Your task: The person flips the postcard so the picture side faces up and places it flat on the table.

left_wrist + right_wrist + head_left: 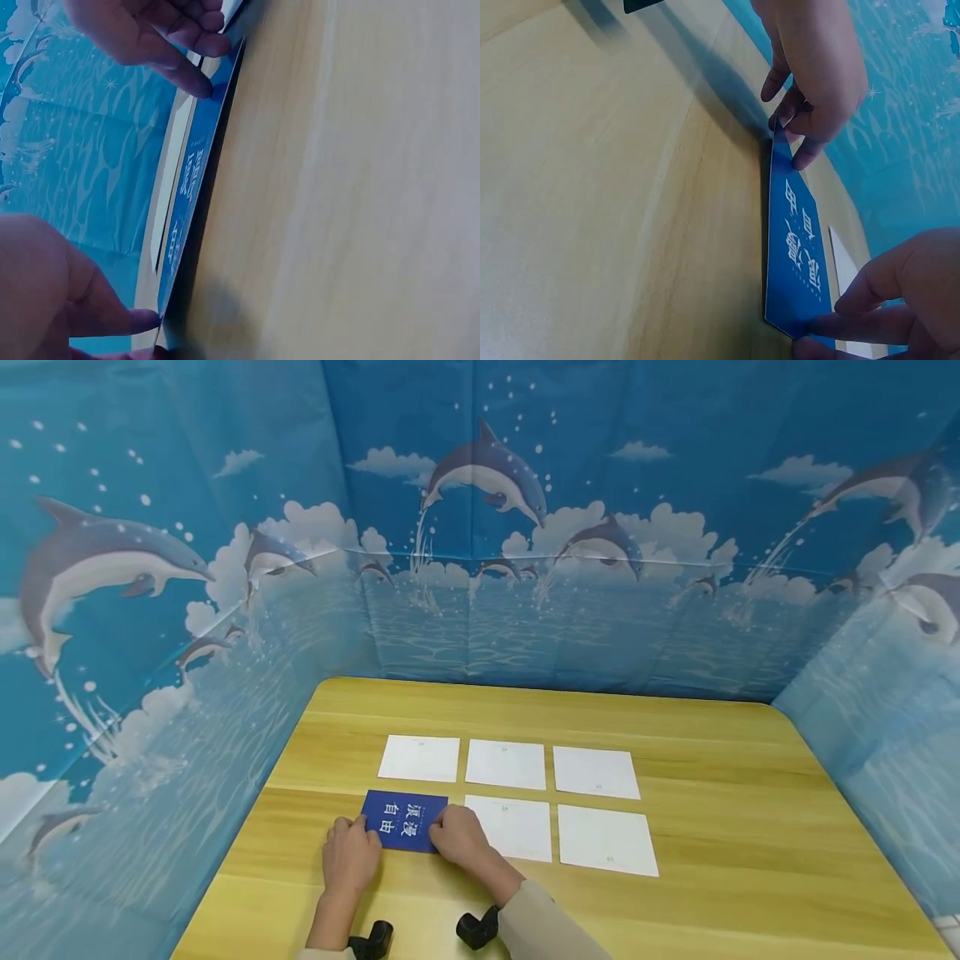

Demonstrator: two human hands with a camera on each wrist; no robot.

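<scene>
A dark blue card (405, 821) printed with white characters lies at the left end of the nearer row of cards. My left hand (351, 855) pinches its left edge, with the thumb and a finger on either side of that edge in the right wrist view. At the right edge, my right hand (459, 835) pinches the card near a corner. Along its near side the blue card (799, 251) stands slightly off the wood, with a dark shadow beneath. Part of the right fingers' grip is hidden by the hand.
Just right of the blue card lies a white card (517, 828), with another white card (607, 841) beyond it. Behind is a row of three white cards (506, 765). The wooden table (720, 860) is bordered by a dolphin-printed backdrop (600, 627).
</scene>
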